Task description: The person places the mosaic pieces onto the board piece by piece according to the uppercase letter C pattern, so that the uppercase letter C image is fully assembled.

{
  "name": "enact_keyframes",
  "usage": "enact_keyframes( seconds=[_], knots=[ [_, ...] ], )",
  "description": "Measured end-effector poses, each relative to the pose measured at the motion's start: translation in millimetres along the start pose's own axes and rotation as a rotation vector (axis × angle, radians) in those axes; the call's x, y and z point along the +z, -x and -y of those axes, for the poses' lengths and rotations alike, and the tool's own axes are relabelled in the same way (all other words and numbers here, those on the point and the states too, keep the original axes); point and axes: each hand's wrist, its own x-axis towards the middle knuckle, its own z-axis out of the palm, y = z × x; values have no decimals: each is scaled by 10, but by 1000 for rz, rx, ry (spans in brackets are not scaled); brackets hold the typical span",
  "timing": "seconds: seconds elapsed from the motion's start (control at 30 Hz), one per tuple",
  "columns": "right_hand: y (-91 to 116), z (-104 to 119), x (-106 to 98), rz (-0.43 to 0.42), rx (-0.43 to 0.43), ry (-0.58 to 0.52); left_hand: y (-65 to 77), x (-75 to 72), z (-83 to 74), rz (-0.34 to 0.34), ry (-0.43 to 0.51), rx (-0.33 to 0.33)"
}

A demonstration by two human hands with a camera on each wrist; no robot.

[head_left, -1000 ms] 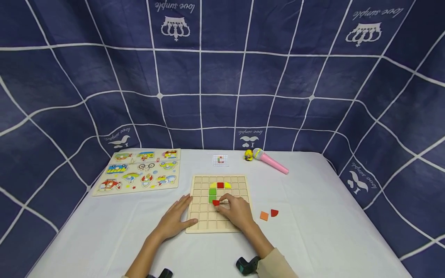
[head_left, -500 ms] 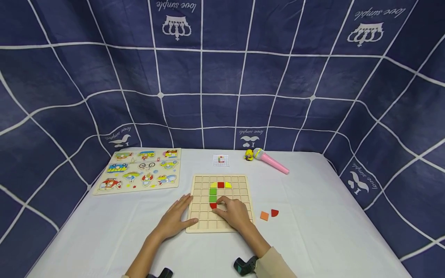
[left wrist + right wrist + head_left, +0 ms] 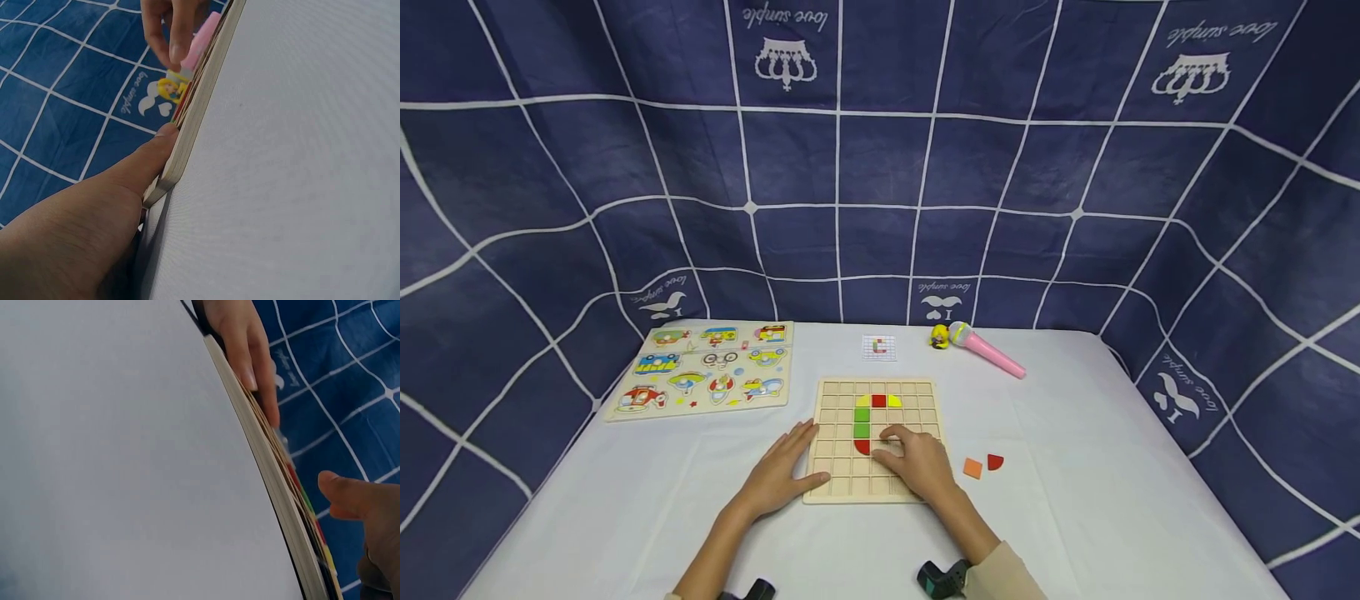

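A wooden grid board lies on the white table. My left hand rests along its left edge, fingers straight and thumb on the near corner area. On the grid, a red quarter-round piece sits below two green squares. A red square lies in a higher row between two yellow curved pieces. Just right of the red quarter-round, my right hand hovers over the board, thumb and forefinger apart with nothing between them. The right wrist view also shows this right hand clear of the board.
Right of the board lie an orange square and another red quarter-round. Behind it are a small pattern card, a yellow-haired figurine and a pink toy microphone. A vehicle puzzle board stands back left.
My right hand lowered the red quarter-round into the cell below the green squares, let it go and drew slightly right. The left hand stayed on the board's edge.
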Motion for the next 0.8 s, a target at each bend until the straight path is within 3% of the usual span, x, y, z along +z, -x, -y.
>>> enact_keyframes(
  seconds=[0.5,0.8],
  knots=[
    [447,-686,-665,-48,54,6,-16,-9,-24,6,-10,-6],
    [611,-839,-797,42,169,60,-15,4,8,-1,-18,9]
  ],
)
